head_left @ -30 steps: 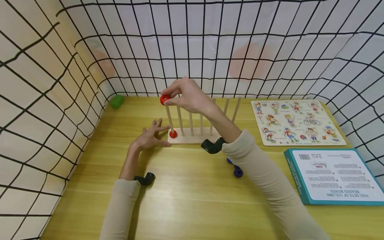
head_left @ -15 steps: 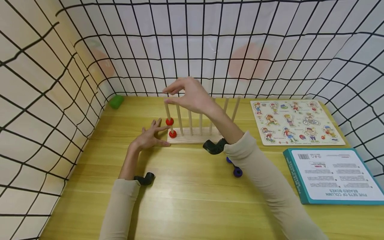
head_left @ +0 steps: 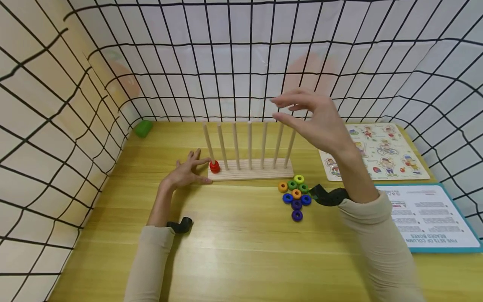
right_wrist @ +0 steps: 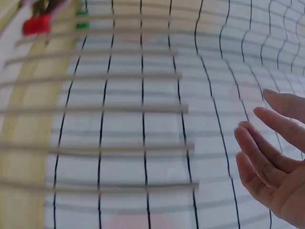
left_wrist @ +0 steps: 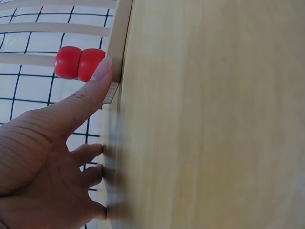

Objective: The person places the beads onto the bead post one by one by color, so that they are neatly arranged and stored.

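A wooden peg rack has a pale base point(head_left: 256, 172) and several upright pegs point(head_left: 249, 144). Two red beads point(left_wrist: 67, 62) sit stacked at the foot of its leftmost peg. My left hand point(head_left: 184, 173) lies beside the rack's left end with its fingers spread on the table. In the left wrist view, that thumb point(left_wrist: 90, 88) touches the base by the lower bead. My right hand point(head_left: 317, 121) is in the air near the rightmost pegs, its fingers and thumb apart and nothing between them. Several loose ring beads point(head_left: 296, 193), yellow, green, orange, blue and purple, lie right of the base.
A puzzle board with pictures of children point(head_left: 386, 144) lies at the back right, partly behind the right arm. In front of it is a teal box point(head_left: 434, 218). A green block point(head_left: 143, 128) stands at the back left. Black wire mesh point(head_left: 226, 58) surrounds the table.
The right hand let go of a red bead, which slid down the leftmost peg onto the other. That hand has since moved right, revealing the loose beads. The left hand stayed at the base.
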`<state>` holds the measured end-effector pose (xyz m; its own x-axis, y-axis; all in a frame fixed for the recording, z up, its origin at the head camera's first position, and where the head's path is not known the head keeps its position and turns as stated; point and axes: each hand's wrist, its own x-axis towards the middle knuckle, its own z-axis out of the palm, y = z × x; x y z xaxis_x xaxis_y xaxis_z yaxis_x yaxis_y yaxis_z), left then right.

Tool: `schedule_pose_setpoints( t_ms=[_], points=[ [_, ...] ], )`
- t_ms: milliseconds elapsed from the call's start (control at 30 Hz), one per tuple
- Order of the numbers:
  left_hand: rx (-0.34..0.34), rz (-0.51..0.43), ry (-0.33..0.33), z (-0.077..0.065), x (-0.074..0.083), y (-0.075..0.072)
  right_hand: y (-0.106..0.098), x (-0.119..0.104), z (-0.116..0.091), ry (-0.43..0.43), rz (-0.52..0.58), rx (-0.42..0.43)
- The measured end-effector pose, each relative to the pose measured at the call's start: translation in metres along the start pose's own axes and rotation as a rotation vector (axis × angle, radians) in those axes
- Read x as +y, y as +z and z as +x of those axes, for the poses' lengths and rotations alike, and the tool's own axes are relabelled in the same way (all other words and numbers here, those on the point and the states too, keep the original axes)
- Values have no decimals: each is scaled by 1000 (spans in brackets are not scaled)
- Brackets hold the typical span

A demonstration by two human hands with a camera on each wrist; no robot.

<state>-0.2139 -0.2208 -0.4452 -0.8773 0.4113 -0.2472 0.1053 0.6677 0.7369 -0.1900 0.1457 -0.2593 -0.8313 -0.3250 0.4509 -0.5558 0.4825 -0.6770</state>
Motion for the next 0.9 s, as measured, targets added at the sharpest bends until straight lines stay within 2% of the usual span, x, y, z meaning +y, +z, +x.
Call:
schedule_pose_setpoints(
  t_ms=[100,267,500,700,900],
  points=[
    [4,-4,-6,-2,-1,-1,-14,12,-21,87,-17,13],
    [6,-14,-2,-2,-1,-1,-24,43,-54,183,-50,-31],
    [6,-23,-1,-2,-2,-2,-15,89,-93,219,-61,-100],
    [6,-17,-4,-1,-1,-1,-9,110,-115,309,-78,-214],
    [4,-17,-3,1,0,0,-1,129,-131,362,-31,-302]
  ],
)
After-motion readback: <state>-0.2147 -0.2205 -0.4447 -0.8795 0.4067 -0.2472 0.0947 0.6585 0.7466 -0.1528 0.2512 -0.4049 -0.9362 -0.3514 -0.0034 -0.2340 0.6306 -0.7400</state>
